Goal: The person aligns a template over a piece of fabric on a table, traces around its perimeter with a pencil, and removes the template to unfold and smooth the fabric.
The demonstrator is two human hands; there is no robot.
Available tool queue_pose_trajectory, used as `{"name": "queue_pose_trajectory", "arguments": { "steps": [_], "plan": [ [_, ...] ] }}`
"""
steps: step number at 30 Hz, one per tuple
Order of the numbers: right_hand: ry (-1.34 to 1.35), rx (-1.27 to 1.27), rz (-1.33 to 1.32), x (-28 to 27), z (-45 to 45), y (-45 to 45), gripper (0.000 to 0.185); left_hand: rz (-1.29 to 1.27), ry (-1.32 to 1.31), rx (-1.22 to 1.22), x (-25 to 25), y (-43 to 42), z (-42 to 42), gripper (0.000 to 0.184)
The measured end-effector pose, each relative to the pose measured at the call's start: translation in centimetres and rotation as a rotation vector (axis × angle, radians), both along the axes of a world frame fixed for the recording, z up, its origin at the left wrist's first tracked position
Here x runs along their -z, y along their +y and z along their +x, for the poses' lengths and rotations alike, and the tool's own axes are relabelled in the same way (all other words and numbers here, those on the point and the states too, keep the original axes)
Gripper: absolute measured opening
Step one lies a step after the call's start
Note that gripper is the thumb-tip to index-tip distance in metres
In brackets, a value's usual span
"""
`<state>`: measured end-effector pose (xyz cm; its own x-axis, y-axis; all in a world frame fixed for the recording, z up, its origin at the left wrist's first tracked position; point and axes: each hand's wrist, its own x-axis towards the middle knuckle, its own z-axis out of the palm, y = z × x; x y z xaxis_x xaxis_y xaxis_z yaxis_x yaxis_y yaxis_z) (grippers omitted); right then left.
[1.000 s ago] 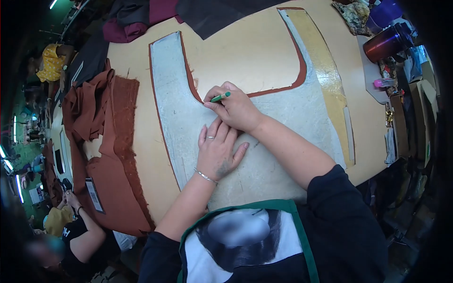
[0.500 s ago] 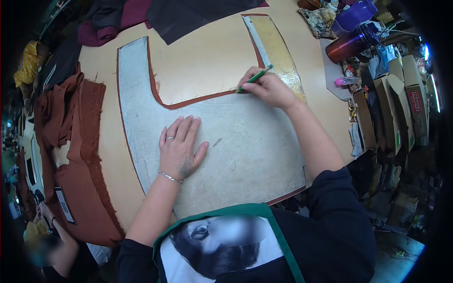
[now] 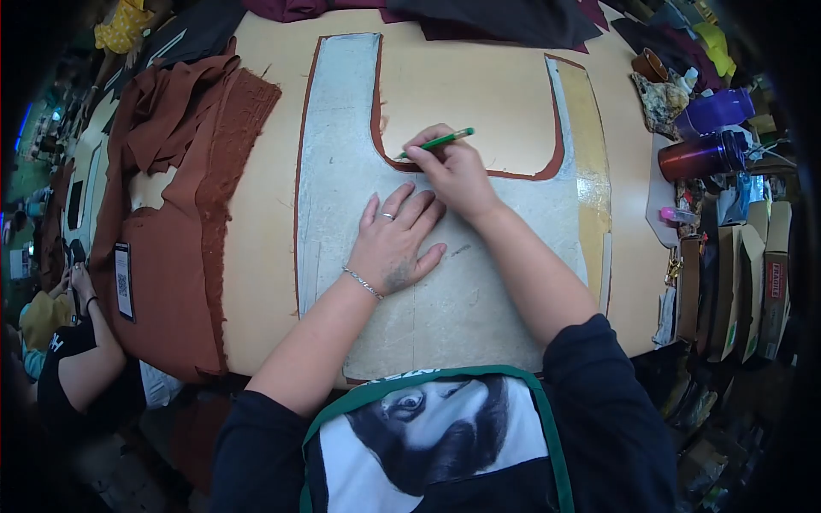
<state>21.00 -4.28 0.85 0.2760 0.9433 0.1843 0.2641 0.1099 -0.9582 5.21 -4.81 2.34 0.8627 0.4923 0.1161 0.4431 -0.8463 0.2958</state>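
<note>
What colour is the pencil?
The pencil is mostly green, seen best in the head view.

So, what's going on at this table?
One person's left hand rests on a pale template. Their right hand holds a green pen or pencil at the template's inner curved edge. A strip of rust-coloured fabric shows along that edge; similar cloth lies bunched to the left.

Free tabletop (image 3: 466, 94) within U-shaped template (image 3: 470, 278), right hand (image 3: 455, 175) blocking near edge, brown cloth (image 3: 167, 265) left
</note>
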Motion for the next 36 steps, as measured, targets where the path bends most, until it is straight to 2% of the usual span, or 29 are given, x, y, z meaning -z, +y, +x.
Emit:
{"name": "queue_pose_trajectory", "arguments": {
  "steps": [9, 12, 16, 17, 19, 23, 25, 30, 33, 36],
  "plan": [
    [-0.044, 0.067, -0.027, 0.3, -1.8, 0.3, 0.008, -0.015, 0.011, -0.001, -0.1, 0.0, 0.1, 0.049],
    [-0.236, 0.012, -0.06, -1.0, -0.8, -0.3, 0.009, -0.004, 0.008, -0.009, -0.2, 0.0, 0.2, 0.052],
    [-0.541, -0.098, -0.042, -2.0, 4.6, -3.1, 0.01, 0.027, 0.003, -0.001, 0.3, -0.1, 0.2, 0.054],
    [-0.42, -0.127, -0.212, -3.5, 6.1, -4.2, 0.009, 0.016, -0.002, -0.007, 0.2, -0.1, 0.2, 0.053],
    [-0.385, -0.082, -0.439, -4.8, 9.2, -6.5, 0.007, 0.023, -0.002, -0.008, 0.3, -0.1, 0.2, 0.053],
    [-0.451, -0.087, -0.432, -5.4, 14.2, -9.3, 0.009, 0.017, 0.018, -0.017, 0.2, -0.2, 0.3, 0.053],
    [-0.469, -0.08, -0.5, -6.4, 13.9, -8.8, 0.012, 0.02, 0.024, -0.015, 0.2, -0.3, 0.3, 0.053],
    [-0.069, -0.072, -0.034, -2.9, 5.2, -2.2, 0.01, 0.009, 0.025, -0.019, -0.1, -0.3, 0.3, 0.052],
    [0.164, 0.01, -0.04, -0.2, 0.2, 1.2, 0.009, 0.012, 0.008, -0.013, 0.1, -0.2, 0.3, 0.052],
    [0.115, 0.055, -0.086, 0.2, -1.2, 2.1, 0.009, 0.013, -0.002, -0.01, 0.1, 0.0, 0.2, 0.051]
  ]
}}
